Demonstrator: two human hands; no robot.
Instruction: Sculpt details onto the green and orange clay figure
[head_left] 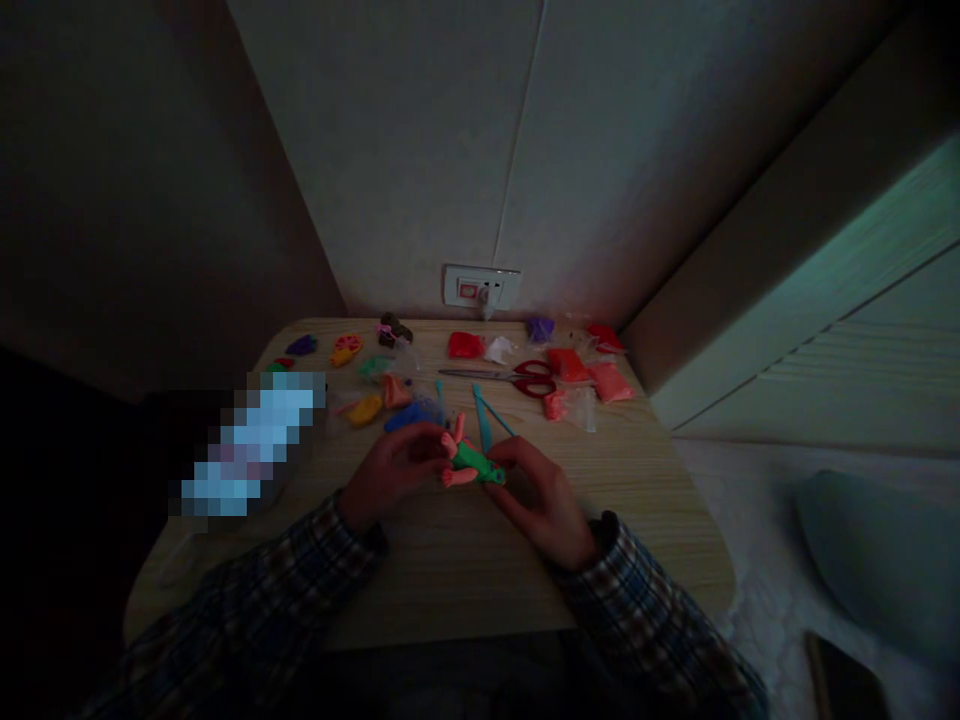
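Between my two hands, above the middle of the wooden table, is a small clay figure (472,462) with a green body and pink limbs. My left hand (397,465) pinches its pink end. My right hand (544,498) closes thumb and fingers on its green end at the right. Just behind the figure lie blue modelling tools (482,415). Soft clay in bags is spread beyond my left fingers, among it a blue packet (411,415), a yellow packet (366,409) and an orange-brown packet (395,391).
Red-handled scissors (534,377) lie near the table's back, beside red (466,345), orange (568,364) and pink (611,381) clay packets. Small finished clay pieces (346,349) sit at the back left. A pixelated bright screen (251,445) stands on the left. Behind the table, a wall socket (481,288) holds a plug.
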